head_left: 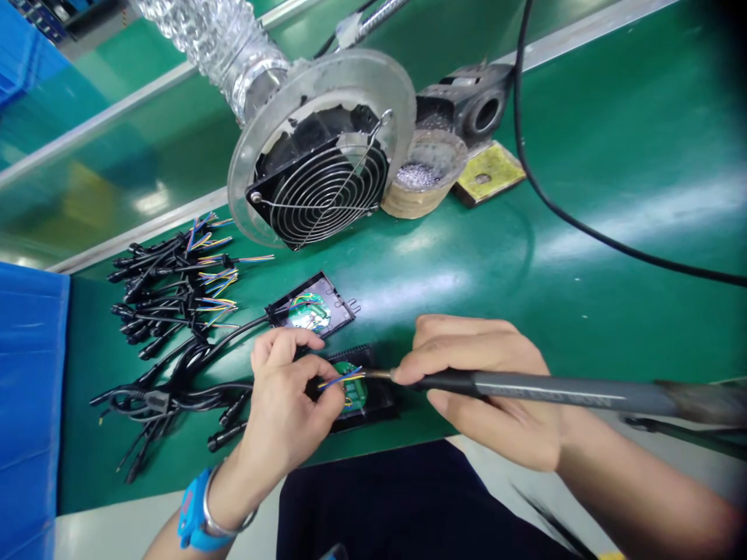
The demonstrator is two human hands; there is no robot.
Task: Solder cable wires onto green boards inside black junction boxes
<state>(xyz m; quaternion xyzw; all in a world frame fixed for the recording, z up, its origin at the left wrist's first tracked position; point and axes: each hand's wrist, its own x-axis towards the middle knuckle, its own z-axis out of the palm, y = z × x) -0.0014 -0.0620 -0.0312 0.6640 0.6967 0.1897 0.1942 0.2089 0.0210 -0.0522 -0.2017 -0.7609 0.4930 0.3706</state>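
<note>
1. Black cables [155, 260] with coloured wire ends lie heaped at the left of the green tabletop [612, 179].
2. The left hand [285, 400] bends inward, thumb and forefinger drawn together in a pinching grip on a few thin coloured wires [341, 379].
3. Just beyond that hand, a shallow box [344, 320] holds a round board [310, 313], a black cable entering its left end.
4. The wires sit above a green board [353, 398] in a dark case [382, 400]. They extend rightward from the left grip, their long axis tilting slightly away from the wearer, toward the tip [378, 374] of a soldering iron [537, 389]. The left hand is nearer, at the wires themselves.
5. The right hand [496, 354] carries the iron pencil-fashion, its grip closed around the handle's front, tip aimed left.
6. Hard to make out: left fingers cover the wires' near ends and part of the case; whether tip and wires touch cannot be told. The iron's rear leaves the frame at right.
</note>
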